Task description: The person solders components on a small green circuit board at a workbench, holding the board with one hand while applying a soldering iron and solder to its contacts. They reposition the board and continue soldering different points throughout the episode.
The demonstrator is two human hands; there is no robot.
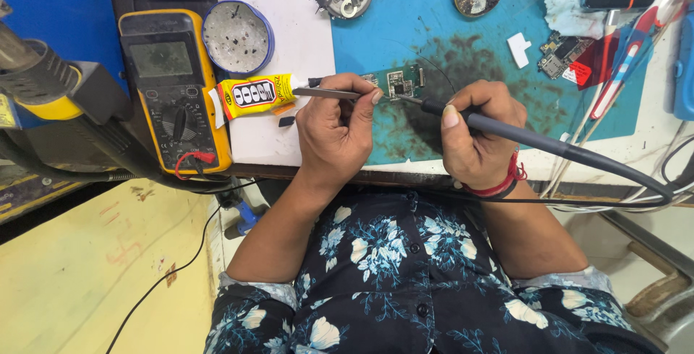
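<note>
Soldering at a small green circuit board [396, 83], which lies on the blue work mat [448, 28] at the table's near edge, between the two hands. Right hand [478, 131]: grip clenched round the dark handle of a soldering iron [506, 128], tip laid on or just at the board's right edge (contact too fine to confirm), cable trailing off to the right. Left hand [334, 124]: grip pinching metal tweezers [327, 93], whose points lie at the board's left side; whether they hold a part cannot be told. Step in hand, by judgement: working a joint or component on the board, heat applied while the tweezers steady or place. Next move would likely call for a still iron tip, a light tweezer hold and a clean lift away once the solder flows. Adjacent items: yellow glue tube [254, 95] just left of the tweezers; yellow multimeter [172, 86] further left; round blue-rimmed dish [238, 36] behind it; second bare board [558, 54] well apart at right.
</note>
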